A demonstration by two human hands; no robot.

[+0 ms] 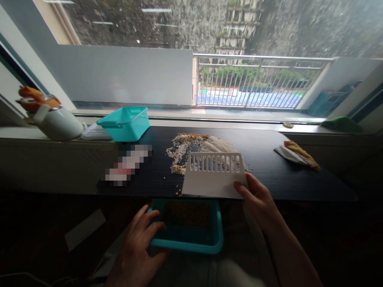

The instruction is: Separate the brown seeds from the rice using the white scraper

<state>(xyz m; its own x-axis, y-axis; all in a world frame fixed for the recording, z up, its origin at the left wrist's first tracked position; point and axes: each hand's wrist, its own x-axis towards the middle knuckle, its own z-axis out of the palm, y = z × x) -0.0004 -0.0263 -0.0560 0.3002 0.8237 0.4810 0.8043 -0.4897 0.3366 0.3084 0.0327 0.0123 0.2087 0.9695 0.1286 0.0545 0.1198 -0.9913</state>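
- Right hand (259, 201), right of centre: we see it closed on the right edge of the plate, thumb on the near face, other fingers largely hidden behind.
- Plate (209, 184), centre: white, slotted along its far edge, tilted, screening part of the rice from us.
- Rice (224, 144), centre: loose on the table (263, 153), partly visible through the slots; yellow beans (193, 136) along its far edge, more mixed in at left.
- Left hand (139, 241), lower centre-left: fingers spread and bent over the left rim of the near bin; we cannot tell whether it grips.
- Near bin (191, 246), lower centre: teal, in shadow, its far rim partly out of our sight below the table edge; dark grains inside, hard to make out.
- Far bin (125, 127), upper left: teal, its floor hidden from us.
- Packet-like item (128, 165), left: pixelated, unreadable to us.
- Cloth (299, 154), right: yellow and white, folded.
- Pot (61, 123), far left: pale, orange top, contents unclear to us.
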